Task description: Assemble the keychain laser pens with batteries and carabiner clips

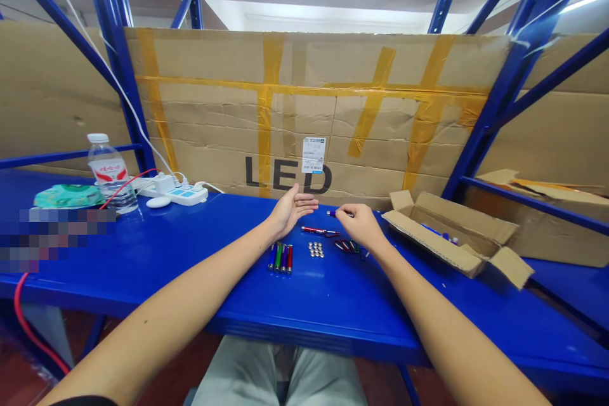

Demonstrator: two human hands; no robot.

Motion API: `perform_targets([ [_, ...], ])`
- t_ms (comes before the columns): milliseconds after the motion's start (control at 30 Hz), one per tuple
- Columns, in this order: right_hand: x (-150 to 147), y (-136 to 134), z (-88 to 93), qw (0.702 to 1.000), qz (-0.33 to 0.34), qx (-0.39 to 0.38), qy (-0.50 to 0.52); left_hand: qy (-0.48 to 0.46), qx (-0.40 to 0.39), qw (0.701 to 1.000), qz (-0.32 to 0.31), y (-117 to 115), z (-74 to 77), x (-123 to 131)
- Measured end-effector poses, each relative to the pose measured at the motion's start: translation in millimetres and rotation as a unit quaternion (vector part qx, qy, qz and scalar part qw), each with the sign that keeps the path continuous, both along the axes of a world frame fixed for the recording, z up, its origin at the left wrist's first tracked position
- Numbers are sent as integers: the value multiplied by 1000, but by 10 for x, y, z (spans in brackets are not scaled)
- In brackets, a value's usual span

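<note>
My left hand is held over the table with its palm turned up, fingers stretched out and nothing in it. To its right, my right hand is closed on a small dark-blue flashlight, whose end sticks out toward the left hand. Between and below the hands lies a red flashlight with a carabiner clip. Several blue, green and red metal tubes stand in a row below my left hand. Beside them are small silver button cells in rows. Loose carabiner clips lie under my right wrist.
An open cardboard box with blue pieces inside sits at the right. At the left are a water bottle, a green packet and a white power strip. A large taped carton walls off the back of the blue table.
</note>
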State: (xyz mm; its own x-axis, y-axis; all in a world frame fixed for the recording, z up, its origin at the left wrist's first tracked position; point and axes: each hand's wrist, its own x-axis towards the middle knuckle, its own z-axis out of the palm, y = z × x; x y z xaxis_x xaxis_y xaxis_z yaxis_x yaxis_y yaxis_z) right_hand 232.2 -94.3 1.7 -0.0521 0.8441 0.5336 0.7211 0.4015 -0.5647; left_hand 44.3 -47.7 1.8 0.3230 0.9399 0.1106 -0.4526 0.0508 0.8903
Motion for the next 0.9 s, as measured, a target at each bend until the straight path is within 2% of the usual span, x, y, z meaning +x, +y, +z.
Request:
perform_targets([
  [300,-5,4,-6,1000,29,-9,-8,-3,1,1000,-3,14,-6,3],
  [433,11,41,-30,999,47,-4,-3,55,30,998,10,22,-20,-7],
  [500,13,65,-52,997,77,-12,-2,133,97,985,43,21,-35,-17],
  [633,-4,121,-110,988,148,-34,0,267,253,928,61,15,-74,-40],
  [800,-20,166,-160,986,156,-56,0,277,272,921,35,17,-105,-47],
  [900,2,207,-183,987,147,-72,8,310,301,901,42,23,-110,-47],
])
